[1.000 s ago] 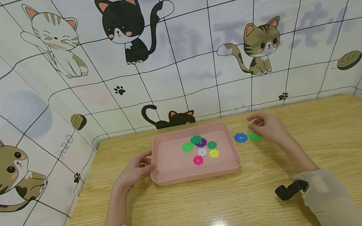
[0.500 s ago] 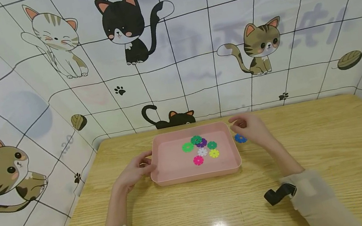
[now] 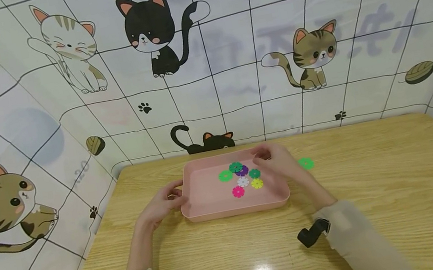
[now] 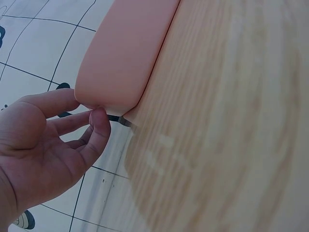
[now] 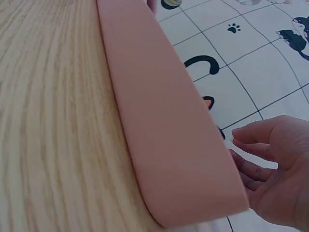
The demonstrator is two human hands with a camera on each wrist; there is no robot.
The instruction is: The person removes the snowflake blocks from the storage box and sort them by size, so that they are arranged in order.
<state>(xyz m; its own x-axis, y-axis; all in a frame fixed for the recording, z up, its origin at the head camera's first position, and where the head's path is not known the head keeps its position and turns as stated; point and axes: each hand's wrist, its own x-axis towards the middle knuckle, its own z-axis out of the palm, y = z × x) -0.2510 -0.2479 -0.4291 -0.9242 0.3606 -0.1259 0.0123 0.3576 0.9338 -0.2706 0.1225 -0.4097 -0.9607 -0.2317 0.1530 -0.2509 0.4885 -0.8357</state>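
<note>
A shallow pink tray (image 3: pixel 211 203) sits on the wooden table with several colourful notched plastic discs inside. Among them are a pink disc (image 3: pixel 238 192), a yellow disc (image 3: pixel 257 183), a white disc (image 3: pixel 243 182) and a purple disc (image 3: pixel 242 171). My left hand (image 3: pixel 164 205) touches the tray's left end, its fingertips against the wall in the left wrist view. My right hand (image 3: pixel 278 161) hovers over the tray's right side, near a dark green disc (image 3: pixel 255 173). In the right wrist view its thumb and fingers stand apart with nothing visible between them; some fingertips are hidden behind the tray wall.
A light green disc (image 3: pixel 306 163) lies on the wooden table (image 3: pixel 388 172) right of the tray, beyond my right wrist. The blue disc's earlier spot is covered by my right hand. A cat-patterned cloth wall (image 3: pixel 237 102) rises at the table's back edge.
My right hand has moved left from above the light green disc, past the blue disc, to over the tray. The light green disc stays on the table. My left hand has stayed in place.
</note>
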